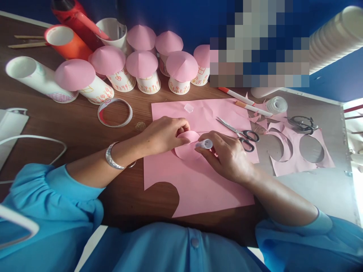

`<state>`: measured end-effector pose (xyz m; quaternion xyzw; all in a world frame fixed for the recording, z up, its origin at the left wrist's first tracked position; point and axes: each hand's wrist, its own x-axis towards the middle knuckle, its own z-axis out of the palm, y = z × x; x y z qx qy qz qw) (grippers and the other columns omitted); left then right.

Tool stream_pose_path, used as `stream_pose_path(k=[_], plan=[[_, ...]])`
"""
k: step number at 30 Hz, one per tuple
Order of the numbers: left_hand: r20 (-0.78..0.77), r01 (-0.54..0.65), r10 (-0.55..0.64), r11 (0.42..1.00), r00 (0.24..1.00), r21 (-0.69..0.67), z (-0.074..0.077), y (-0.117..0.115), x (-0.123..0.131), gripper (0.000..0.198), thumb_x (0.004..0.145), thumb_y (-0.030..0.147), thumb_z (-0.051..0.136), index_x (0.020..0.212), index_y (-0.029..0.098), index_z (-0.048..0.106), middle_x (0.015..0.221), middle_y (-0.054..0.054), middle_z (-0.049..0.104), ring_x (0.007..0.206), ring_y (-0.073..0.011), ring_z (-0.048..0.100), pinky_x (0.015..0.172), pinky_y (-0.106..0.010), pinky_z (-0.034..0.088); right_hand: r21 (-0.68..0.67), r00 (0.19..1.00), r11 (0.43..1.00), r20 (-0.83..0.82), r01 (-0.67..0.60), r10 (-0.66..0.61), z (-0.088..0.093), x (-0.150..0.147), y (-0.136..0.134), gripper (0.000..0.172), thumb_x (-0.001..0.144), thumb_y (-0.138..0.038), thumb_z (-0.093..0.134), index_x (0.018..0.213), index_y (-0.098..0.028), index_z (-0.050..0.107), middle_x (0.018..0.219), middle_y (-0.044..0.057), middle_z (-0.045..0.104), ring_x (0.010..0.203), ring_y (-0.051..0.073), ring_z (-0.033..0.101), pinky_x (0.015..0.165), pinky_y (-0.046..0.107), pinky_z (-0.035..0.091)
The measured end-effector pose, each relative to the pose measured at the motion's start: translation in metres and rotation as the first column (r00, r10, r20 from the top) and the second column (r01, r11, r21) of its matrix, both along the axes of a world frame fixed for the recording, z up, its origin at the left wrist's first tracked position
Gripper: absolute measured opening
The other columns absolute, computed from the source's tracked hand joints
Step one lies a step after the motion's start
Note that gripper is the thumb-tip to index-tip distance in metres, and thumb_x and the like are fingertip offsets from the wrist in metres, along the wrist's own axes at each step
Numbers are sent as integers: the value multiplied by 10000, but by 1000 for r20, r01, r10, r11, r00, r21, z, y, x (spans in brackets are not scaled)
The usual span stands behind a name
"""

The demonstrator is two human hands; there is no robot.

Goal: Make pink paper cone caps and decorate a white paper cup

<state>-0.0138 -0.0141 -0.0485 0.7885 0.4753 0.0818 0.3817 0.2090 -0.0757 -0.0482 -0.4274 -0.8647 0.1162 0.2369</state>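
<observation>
Over a large pink paper sheet [210, 189], my left hand [166, 134] pinches the edge of a small pink paper disc [187, 151], which has a slit or a folded flap near the fingers. My right hand [231, 156] is closed round a glue stick [207, 144], its tube's round end facing me. The other end of the stick is at the disc; whether it touches the paper I cannot tell. A small clear cap [188, 108] lies on the sheet above my hands. Just beyond my right hand rest black-handled scissors [234, 130], slightly open.
Several paper cups [149, 84] with pink cone roofs [141, 64] stand along the back. A tape roll [115, 112] lies left. To the right are cut pink scraps [295, 151], two markers [238, 96], clear tape [277, 105] and a tall cup stack [334, 37].
</observation>
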Motion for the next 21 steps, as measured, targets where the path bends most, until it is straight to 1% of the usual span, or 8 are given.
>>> stream_pose_path(k=[3,9,14,15,18,19,21], plan=[[25,18,-19,1000,1000,19,0,0,-1,191,848,371,705,952,211,714,848,-1,757,727,-159,640,645,-277,411,16,999,1000,51,-15,14,-2,0,0,133,1044,-292,566,976,-186,610,815,43,726,669,170,653,596,279,436],[24,18,-19,999,1000,26,-1,0,-1,221,877,425,708,916,207,706,806,6,743,694,-150,635,629,-275,396,-12,992,1000,129,9,-7,3,4,1,161,1051,-287,559,955,-171,617,826,42,735,669,161,663,593,285,415],[39,15,-16,1000,999,12,-1,0,0,283,868,483,703,898,202,697,781,0,737,672,-147,623,601,-273,383,38,987,999,155,29,-35,6,11,3,233,1059,-327,535,944,-159,647,731,26,701,582,151,619,552,281,398],[33,9,-9,1000,999,5,0,0,0,260,860,459,706,892,201,696,776,1,736,668,-147,620,593,-273,376,52,988,998,148,47,-55,7,13,3,237,1054,-335,541,937,-161,650,717,22,696,559,146,606,546,279,399],[5,-12,12,1000,1000,-5,0,0,1,110,819,294,693,880,202,694,757,12,728,657,-138,612,592,-269,370,92,984,986,100,141,-150,16,18,4,203,1024,-341,590,947,-167,659,693,9,687,510,135,582,520,274,395],[-3,-13,13,1000,1000,-4,0,0,1,91,803,253,680,879,204,693,755,17,726,657,-135,610,597,-268,372,96,981,981,81,170,-178,19,18,4,183,1014,-334,605,956,-169,660,690,5,685,504,133,580,513,273,393],[-12,-9,9,1000,1000,-2,0,0,1,97,791,229,662,880,207,692,757,22,724,658,-132,606,603,-267,375,75,981,981,49,181,-185,22,17,2,148,1004,-315,615,971,-176,656,698,1,690,508,132,588,517,269,405]])
